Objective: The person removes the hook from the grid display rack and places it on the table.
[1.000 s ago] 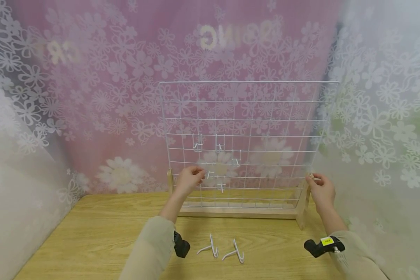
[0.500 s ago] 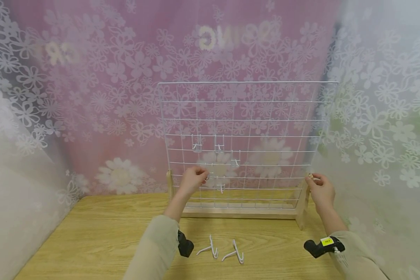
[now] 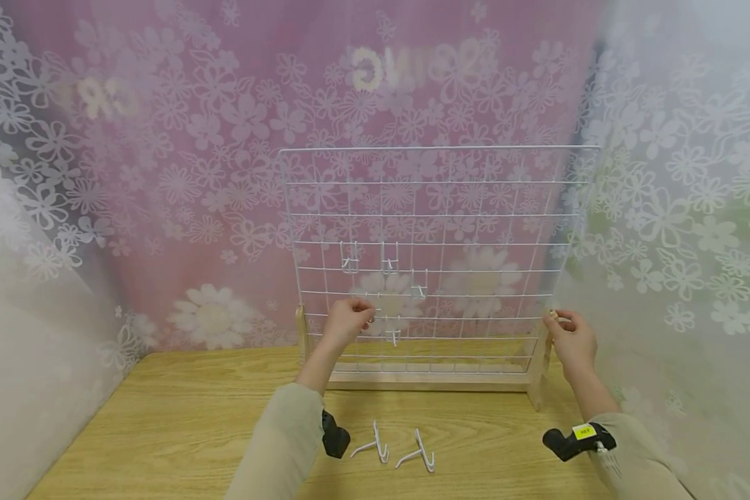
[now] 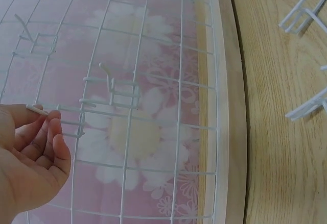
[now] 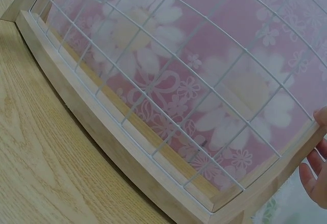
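Observation:
A white wire grid panel point(image 3: 437, 148) stands upright in a pale wooden stand point(image 3: 425, 382). My left hand point(image 3: 350, 321) is at the panel's lower left, thumb and fingers pinching the prong of a white wire hook point(image 4: 37, 109). That hook's back part lies against the grid wires in the left wrist view, and the hand hides some of it. Just right of it hangs another hook point(image 4: 122, 92). On the far side, my right hand point(image 3: 575, 342) grips the top of the stand's right post point(image 3: 540, 368); only its fingers point(image 5: 306, 178) show in the right wrist view.
Higher on the grid hang several more white hooks, among them a left one point(image 3: 350, 264) and a lower right one point(image 3: 419, 290). Two loose hooks lie on the wooden table point(image 3: 162, 430) in front: one point(image 3: 380, 444) left, one point(image 3: 422, 455) right. A floral curtain point(image 3: 225, 173) surrounds the table.
My left hand has shifted slightly to the right along the grid, covering more of the pinched hook. The right hand stays on the post, and the loose hooks have not moved.

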`<state>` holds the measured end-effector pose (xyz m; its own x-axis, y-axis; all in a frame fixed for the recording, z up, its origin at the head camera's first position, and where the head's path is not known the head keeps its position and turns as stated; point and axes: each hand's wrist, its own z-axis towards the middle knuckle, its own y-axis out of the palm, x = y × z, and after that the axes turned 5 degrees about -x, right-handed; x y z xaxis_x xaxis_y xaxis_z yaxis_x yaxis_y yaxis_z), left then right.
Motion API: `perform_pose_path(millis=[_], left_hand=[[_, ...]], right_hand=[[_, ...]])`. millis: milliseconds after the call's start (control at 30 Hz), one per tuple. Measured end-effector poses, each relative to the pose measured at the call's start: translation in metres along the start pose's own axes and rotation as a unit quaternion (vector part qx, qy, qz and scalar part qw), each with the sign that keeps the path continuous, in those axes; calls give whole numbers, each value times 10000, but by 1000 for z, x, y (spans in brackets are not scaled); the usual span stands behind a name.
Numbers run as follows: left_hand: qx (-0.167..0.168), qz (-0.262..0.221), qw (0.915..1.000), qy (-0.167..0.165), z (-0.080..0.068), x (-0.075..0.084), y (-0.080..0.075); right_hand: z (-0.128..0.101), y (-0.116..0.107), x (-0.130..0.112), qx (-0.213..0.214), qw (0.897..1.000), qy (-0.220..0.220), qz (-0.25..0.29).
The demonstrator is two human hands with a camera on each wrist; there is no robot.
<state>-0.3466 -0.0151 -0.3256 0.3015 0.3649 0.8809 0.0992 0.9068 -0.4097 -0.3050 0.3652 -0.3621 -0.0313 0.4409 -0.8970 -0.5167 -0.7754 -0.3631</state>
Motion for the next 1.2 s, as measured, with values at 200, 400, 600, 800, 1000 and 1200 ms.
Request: perform_pose_path(millis=[200, 400, 600, 800, 1000, 1200], left_hand=[[35, -180, 9998, -114, 2, 2, 1], [49, -388, 9991, -149, -1, 7, 1], [90, -465, 9988, -101, -1, 10, 0], [-12, -386, 9992, -44, -4, 10, -3], [-66, -391, 9992, 52, -8, 5, -8], [1, -522, 9986, 82, -15, -3, -13]], right_hand=[[0, 0, 0, 10, 10000, 7, 9], [1, 0, 0, 43, 10000, 18, 62], [1, 0, 0, 35, 9999, 40, 125], [1, 0, 0, 34, 9999, 35, 163], [1, -1, -2, 5, 9999, 41, 142], [0, 0, -3, 68, 9998, 44, 167]])
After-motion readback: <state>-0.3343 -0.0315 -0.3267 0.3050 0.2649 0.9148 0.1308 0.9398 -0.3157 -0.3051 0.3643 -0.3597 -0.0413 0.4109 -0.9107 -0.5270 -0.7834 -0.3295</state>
